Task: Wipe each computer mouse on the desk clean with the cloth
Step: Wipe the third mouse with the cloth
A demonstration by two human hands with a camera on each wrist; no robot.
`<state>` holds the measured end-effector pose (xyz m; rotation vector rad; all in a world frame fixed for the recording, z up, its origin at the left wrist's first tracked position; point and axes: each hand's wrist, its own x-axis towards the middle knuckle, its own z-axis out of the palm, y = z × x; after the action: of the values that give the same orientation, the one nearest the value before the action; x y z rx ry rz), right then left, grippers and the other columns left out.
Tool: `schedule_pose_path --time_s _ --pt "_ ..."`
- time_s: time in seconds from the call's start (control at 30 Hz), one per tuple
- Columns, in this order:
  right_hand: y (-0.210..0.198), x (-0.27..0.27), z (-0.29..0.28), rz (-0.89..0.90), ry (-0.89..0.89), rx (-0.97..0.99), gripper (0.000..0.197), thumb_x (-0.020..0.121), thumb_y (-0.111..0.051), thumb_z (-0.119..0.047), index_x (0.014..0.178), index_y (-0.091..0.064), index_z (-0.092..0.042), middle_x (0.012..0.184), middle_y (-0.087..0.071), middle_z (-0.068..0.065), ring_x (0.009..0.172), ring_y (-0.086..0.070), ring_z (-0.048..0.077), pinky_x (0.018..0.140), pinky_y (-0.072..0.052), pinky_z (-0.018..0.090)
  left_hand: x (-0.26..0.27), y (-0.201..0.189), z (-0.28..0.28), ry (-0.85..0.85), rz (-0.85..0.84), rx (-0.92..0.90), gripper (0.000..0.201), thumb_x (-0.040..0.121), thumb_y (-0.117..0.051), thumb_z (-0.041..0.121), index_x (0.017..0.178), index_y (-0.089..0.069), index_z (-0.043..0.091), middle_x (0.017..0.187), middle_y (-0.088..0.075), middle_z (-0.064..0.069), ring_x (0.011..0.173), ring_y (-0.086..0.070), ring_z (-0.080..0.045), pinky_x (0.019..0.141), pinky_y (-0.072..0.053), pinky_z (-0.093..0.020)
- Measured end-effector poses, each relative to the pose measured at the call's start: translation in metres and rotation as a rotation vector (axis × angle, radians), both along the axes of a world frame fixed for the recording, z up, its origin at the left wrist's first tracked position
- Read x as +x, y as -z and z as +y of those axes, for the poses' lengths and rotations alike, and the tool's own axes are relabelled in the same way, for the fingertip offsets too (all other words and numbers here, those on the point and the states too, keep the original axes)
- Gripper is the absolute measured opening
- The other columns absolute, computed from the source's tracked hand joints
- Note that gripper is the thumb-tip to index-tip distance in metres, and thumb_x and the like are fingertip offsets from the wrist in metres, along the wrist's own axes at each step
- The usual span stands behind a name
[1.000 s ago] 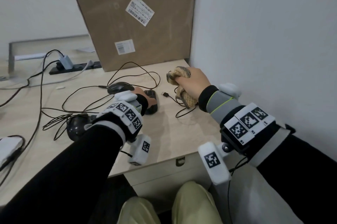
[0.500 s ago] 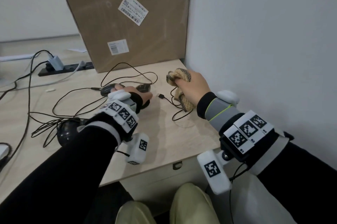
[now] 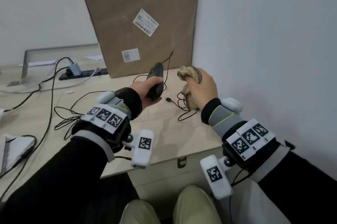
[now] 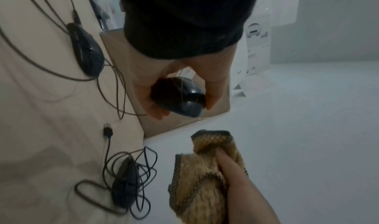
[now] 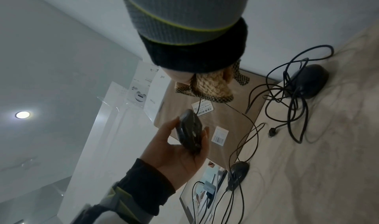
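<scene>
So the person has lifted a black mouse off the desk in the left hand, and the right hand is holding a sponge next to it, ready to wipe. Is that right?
Almost. The left hand does hold the black mouse up off the desk, but the right hand grips a bunched tan cloth with a dark checked edge, not a sponge. The left wrist view shows its fabric best.

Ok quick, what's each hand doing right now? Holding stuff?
Left hand: holding a black mouse up off the desk.
Right hand: gripping the bunched tan cloth.
</scene>
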<state>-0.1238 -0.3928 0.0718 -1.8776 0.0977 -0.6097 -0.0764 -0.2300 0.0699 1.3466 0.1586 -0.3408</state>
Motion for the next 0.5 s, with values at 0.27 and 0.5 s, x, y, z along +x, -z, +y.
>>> schedule_pose_path --time_s 0.27,0.5 --pt "0.006 -0.015 0.000 -0.055 0.010 -0.073 0.016 0.087 -0.056 -0.017 0.101 -0.064 -0.013 0.095 -0.062 0.004 0.091 -0.055 0.020 0.073 -0.035 0.020 -0.046 0.007 -0.035 0.210 0.060 -0.193 0.012 0.092 -0.054 0.026 0.086 -0.055 0.015 0.083 -0.054 -0.003 0.072 -0.052 -0.013 0.063 -0.045 -0.025" --pt "0.016 -0.029 0.006 -0.089 -0.138 -0.113 0.037 0.095 -0.049 -0.033 0.122 -0.055 -0.009 0.122 -0.055 0.006 0.112 -0.051 0.012 0.099 -0.035 0.020 -0.049 0.004 -0.052 0.152 0.087 -0.436 0.029 0.098 -0.034 0.031 0.096 -0.058 0.014 0.093 -0.063 -0.006 0.084 -0.058 -0.020 0.077 -0.043 -0.033"
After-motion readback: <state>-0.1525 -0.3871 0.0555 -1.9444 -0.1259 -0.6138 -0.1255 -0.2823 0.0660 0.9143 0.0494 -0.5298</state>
